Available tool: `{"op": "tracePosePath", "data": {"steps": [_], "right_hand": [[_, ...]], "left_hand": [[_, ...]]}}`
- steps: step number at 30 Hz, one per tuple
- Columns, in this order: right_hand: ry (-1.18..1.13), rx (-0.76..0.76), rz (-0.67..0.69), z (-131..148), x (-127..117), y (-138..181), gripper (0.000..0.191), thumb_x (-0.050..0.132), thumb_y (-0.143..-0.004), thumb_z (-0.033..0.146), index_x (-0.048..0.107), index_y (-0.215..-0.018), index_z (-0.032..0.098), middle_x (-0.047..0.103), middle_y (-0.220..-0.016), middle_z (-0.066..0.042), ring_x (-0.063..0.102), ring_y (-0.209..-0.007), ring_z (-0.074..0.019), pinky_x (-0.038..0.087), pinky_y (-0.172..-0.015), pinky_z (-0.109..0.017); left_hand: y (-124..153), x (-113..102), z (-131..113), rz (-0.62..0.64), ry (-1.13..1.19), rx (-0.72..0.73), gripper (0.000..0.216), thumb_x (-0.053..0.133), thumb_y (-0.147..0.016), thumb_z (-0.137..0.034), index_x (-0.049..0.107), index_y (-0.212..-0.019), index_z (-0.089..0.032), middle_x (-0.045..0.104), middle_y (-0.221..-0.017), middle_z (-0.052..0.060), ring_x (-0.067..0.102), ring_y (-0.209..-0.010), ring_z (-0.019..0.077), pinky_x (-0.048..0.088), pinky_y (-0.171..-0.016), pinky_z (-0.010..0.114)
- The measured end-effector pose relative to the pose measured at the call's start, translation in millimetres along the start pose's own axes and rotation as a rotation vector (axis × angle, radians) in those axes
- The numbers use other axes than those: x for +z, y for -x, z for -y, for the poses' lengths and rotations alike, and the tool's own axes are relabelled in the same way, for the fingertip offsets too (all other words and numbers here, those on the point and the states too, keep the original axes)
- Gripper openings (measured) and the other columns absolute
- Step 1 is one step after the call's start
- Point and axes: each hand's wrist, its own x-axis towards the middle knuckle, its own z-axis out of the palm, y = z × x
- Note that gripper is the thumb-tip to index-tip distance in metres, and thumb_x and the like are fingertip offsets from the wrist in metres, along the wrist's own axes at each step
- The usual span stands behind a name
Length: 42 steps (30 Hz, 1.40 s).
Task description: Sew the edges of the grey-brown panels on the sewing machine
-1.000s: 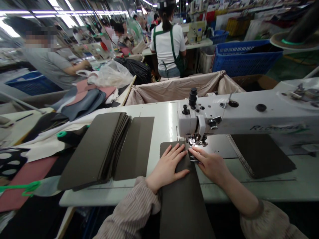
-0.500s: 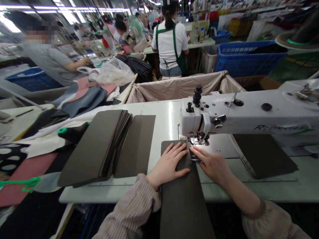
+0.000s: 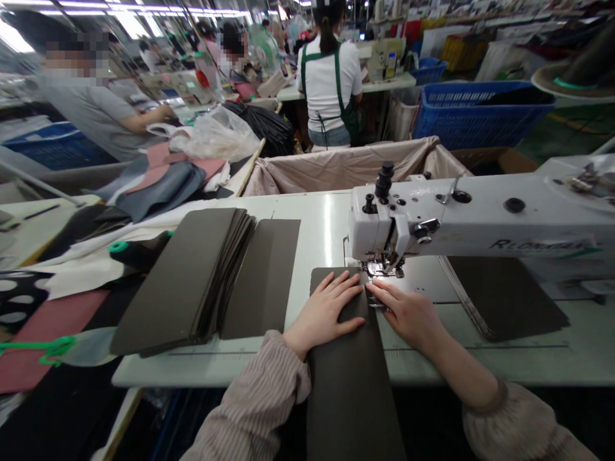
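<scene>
A long dark olive panel [image 3: 350,390] lies under the sewing machine's needle area and hangs over the table's front edge. My left hand [image 3: 327,312] rests flat on it, fingers spread. Just right of it, my right hand [image 3: 408,317] presses its fingertips at the panel's right edge, close to the presser foot [image 3: 383,267]. Small metal thread snips [image 3: 377,303] poke out from under the right fingers, their handles hidden in the palm. The white sewing machine [image 3: 480,218] reaches in from the right.
Left on the table are a thick stack of olive panels [image 3: 175,275] and a flatter panel [image 3: 269,282]. More panels [image 3: 509,298] lie under the machine arm. Behind the table stands a cloth-lined bin [image 3: 307,176]; farther back are a blue crate [image 3: 480,118] and co-workers.
The view has shifted very slightly. Both hands and the panel stay in nearly the same place at the machine.
</scene>
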Motion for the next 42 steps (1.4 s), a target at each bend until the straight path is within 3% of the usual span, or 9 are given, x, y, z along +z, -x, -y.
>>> {"op": "tracePosePath", "data": {"steps": [10, 42], "right_hand": [[0.011, -0.003, -0.022, 1.0, -0.3, 0.4, 0.057, 0.046, -0.091, 0.02, 0.041, -0.147, 0.029, 0.045, -0.15, -0.002, 0.067, -0.1, -0.022, 0.055, -0.076, -0.035], [-0.023, -0.001, -0.027, -0.2, 0.9, -0.1, 0.057, 0.046, -0.09, 0.016, 0.043, -0.145, 0.029, 0.046, -0.149, -0.002, 0.066, -0.1, -0.0205, 0.053, -0.077, -0.032]], "left_hand": [[1.9, 1.7, -0.6, -0.069, -0.005, -0.009, 0.043, 0.059, -0.094, -0.038, 0.053, -0.135, -0.029, 0.046, -0.147, 0.004, 0.041, -0.137, 0.0233, 0.024, -0.12, 0.046], [1.8, 3.3, 0.9, -0.052, -0.01, -0.012, 0.046, 0.057, -0.095, -0.034, 0.049, -0.139, -0.029, 0.042, -0.15, 0.004, 0.035, -0.141, 0.0222, 0.018, -0.122, 0.046]]}}
